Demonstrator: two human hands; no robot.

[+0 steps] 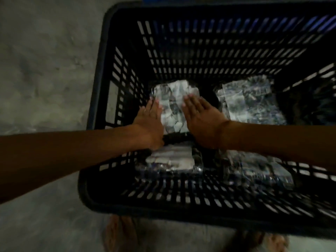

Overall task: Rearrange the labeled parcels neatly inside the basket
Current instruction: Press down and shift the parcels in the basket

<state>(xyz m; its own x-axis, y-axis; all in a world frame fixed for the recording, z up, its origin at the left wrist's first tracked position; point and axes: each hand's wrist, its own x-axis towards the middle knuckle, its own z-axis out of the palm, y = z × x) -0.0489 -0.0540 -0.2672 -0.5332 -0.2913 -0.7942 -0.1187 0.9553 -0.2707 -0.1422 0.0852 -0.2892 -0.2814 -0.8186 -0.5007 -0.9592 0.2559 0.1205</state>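
A black slotted plastic basket (101, 73) fills most of the view, seen from above. Several parcels wrapped in shiny clear plastic with white labels lie on its floor. The far-left parcel (172, 104) has both my hands flat on it. My left hand (149, 122) rests along its left edge, fingers straight. My right hand (201, 119) lies palm down on its right side. Another parcel (252, 100) lies at the far right. Two more sit nearer me, one at near left (171, 162) and one at near right (258, 171).
The basket stands on a grey concrete floor (45, 70). My bare feet (120, 235) show below the near rim. The far-right corner of the basket is dark and I cannot tell what is in it.
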